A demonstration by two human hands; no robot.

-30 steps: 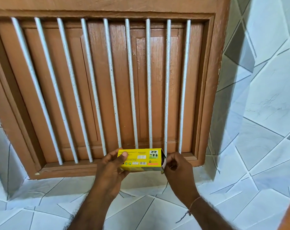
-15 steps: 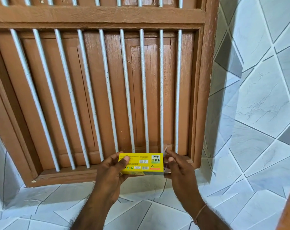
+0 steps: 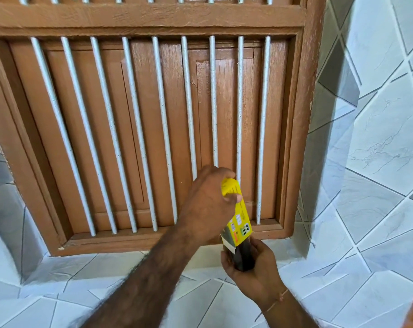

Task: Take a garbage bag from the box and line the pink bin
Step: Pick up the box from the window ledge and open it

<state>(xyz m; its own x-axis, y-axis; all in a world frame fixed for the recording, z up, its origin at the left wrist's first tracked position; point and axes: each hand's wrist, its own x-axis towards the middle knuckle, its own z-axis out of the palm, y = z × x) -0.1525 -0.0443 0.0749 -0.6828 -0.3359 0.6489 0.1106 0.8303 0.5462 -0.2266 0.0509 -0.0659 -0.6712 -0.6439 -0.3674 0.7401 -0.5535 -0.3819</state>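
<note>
A: What's changed w/ the box (image 3: 239,215)?

B: A sec ago it was level, held flat between both hands in front of the barred wooden shutter (image 3: 144,129). Now it's tipped up on end — open flap pointing down.

A: And the hands?

B: Left hand (image 3: 206,204) is clenched round the upper part of the box, thumb pressed across the yellow face. Right hand (image 3: 252,268) has dropped below the opening, palm up, fingers curled round a dark roll (image 3: 244,258) coming out of the bottom end.

A: That's the bags?

B: Prob yes — dark, glossy, cylinder-ish, its top end at the flap, so it's part out. Can't tell if it's one bag or the whole roll.

A: So where are we, task-wise?

B: Early. Getting the bag out is about done, I'd say — the roll sits in the right palm, the box only just touching it. After that one bag has to be separated and opened.

A: Pink bin?

B: Not in view. Only the shutter, the tiled wall (image 3: 378,138) and the tiled ledge (image 3: 58,292) below it. Lining hasn't begun.
</note>
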